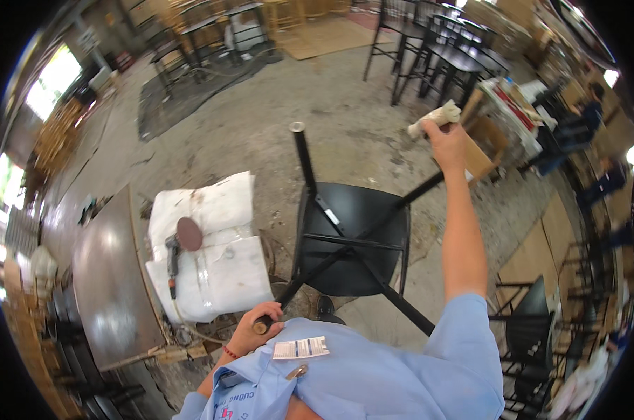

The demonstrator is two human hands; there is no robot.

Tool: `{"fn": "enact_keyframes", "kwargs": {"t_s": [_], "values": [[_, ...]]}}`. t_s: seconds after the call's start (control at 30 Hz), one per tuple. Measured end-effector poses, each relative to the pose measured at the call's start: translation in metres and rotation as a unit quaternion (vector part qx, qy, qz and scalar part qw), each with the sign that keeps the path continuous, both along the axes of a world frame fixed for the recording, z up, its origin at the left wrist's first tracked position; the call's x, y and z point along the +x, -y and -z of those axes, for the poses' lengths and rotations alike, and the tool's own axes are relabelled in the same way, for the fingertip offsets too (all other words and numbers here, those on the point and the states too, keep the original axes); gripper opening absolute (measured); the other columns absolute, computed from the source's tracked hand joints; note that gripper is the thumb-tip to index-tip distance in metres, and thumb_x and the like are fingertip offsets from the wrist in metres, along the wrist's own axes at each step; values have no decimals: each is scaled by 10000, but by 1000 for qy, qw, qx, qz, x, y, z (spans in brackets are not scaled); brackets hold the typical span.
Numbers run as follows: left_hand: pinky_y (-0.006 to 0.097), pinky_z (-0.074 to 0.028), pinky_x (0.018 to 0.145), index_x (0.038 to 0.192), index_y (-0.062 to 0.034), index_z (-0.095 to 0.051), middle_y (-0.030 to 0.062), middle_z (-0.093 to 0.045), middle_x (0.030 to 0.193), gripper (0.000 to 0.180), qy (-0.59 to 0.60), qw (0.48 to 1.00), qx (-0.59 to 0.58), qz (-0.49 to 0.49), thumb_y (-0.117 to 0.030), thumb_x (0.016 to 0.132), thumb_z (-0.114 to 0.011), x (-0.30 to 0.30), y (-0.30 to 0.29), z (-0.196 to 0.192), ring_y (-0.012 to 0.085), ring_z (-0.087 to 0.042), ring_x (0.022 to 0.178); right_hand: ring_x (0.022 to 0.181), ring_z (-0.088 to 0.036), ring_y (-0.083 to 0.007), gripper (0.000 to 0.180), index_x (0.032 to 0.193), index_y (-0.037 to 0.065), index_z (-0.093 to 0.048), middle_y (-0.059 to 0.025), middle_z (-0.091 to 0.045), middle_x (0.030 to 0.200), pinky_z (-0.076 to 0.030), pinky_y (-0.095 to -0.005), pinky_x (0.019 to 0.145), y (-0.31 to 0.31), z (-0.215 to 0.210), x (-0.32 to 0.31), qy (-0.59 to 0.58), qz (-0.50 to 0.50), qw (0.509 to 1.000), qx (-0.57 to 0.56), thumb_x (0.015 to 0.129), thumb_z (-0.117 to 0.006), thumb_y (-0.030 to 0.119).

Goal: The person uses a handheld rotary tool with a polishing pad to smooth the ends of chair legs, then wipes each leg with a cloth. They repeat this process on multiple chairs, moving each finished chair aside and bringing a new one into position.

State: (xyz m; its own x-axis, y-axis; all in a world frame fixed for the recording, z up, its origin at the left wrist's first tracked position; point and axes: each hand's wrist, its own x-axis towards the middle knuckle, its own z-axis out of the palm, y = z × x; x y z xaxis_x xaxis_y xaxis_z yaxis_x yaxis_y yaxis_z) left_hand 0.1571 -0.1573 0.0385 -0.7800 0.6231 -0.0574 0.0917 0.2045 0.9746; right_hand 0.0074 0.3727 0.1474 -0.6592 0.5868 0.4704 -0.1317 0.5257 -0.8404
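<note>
A black wooden stool (pixel 359 268) is turned over in front of me, its underside and crossed braces facing up and its legs spreading outward. My left hand (pixel 259 326) is closed around the end of its near left leg. Held out to the right, my right hand (pixel 446 143) grips a cream-coloured rolled cloth (pixel 435 119) over the far right leg. The end of that leg is hidden behind my forearm, so whether the cloth touches it is unclear. The far left leg (pixel 304 157) points away with its pale tip bare.
Left of the stool, a white-wrapped padded stand (pixel 208 273) carries a disc sander (pixel 173 255) with a brown disc and hose. Beyond it leans a dark tabletop (pixel 114 280). Black stools (pixel 457 56) stand far right near an open cardboard box (pixel 486 143); people (pixel 590 119) sit at the right.
</note>
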Motion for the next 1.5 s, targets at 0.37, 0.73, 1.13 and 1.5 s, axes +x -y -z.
{"fn": "enact_keyframes", "kwargs": {"t_s": [0.37,0.73,1.13,1.5], "values": [[396,-453,1018,907,-62,-565,71,-648,1020,234,9,999,4,-39,-62,801,-773,11,3,6,275,-602,1132,902,-702,-302,426,1067,8,-673,-153,-727,961,-533,-386,811,195,-11,-125,34,-197,974,109,766,-760,298],[383,-463,995,941,-80,-562,72,-649,1053,239,19,999,7,-40,-78,812,-764,9,1,7,272,-591,1167,864,-684,-357,426,1087,12,-658,-172,-712,927,-529,-430,750,188,-11,-146,54,-137,956,253,782,-721,302],[359,-474,954,945,-72,-552,73,-643,1058,254,-16,999,20,-40,-83,808,-766,10,0,10,256,-604,1112,948,-686,-316,474,1105,19,-658,-148,-717,1002,-520,-414,837,180,-2,-135,44,-163,969,180,766,-749,337],[340,-463,986,1139,-62,-585,116,-647,1156,336,-5,992,-95,-84,-120,844,-735,13,9,2,255,-605,1144,934,-673,-325,409,1104,61,-661,-143,-706,1006,-517,-419,827,176,1,-128,23,-125,981,146,780,-763,289]]}}
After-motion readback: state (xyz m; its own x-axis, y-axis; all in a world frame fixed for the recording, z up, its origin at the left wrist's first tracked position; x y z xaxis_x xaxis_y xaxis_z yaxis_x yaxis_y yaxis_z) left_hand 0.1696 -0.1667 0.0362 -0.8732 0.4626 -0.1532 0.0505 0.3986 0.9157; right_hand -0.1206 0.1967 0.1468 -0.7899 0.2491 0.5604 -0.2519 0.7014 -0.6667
